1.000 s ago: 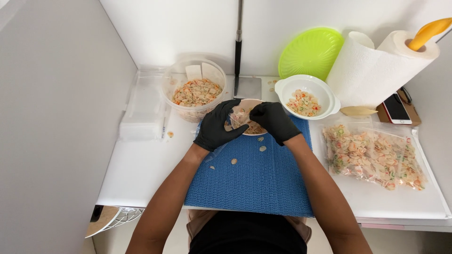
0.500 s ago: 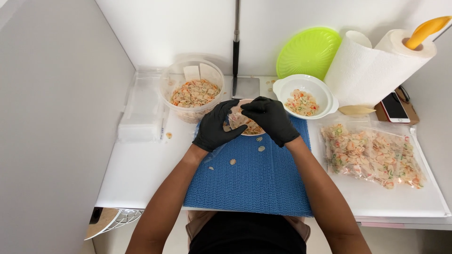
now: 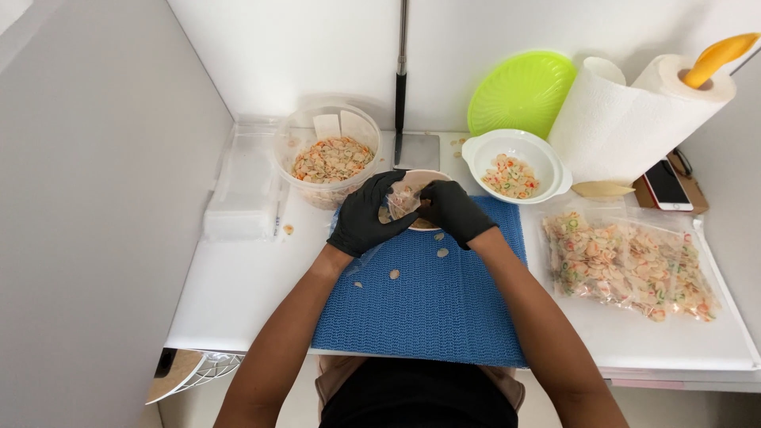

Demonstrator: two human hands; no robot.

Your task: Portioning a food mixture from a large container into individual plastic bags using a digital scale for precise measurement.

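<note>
Both my hands wear black gloves and meet over a small tan bowl (image 3: pixel 422 177) at the far edge of a blue mat (image 3: pixel 432 301). My left hand (image 3: pixel 365 215) grips a small clear plastic bag (image 3: pixel 401 200) with a few pale shell-shaped pieces in it. My right hand (image 3: pixel 455 211) pinches the same bag from the right, at its mouth. A few loose pale pieces (image 3: pixel 441 253) lie on the mat just below my hands.
A clear tub of mixed coloured pieces (image 3: pixel 333 159) stands at back left, a white bowl (image 3: pixel 517 168) with more at back right. Filled clear bags (image 3: pixel 630 262) lie right. A stack of empty bags (image 3: pixel 242 198), green plate (image 3: pixel 519 91), paper towel roll (image 3: pixel 634 119) and phone (image 3: pixel 666 185) surround.
My hands have stayed over the tan bowl. The right hand shifted slightly down and right, and the small bag now shows more plainly between the fingers.
</note>
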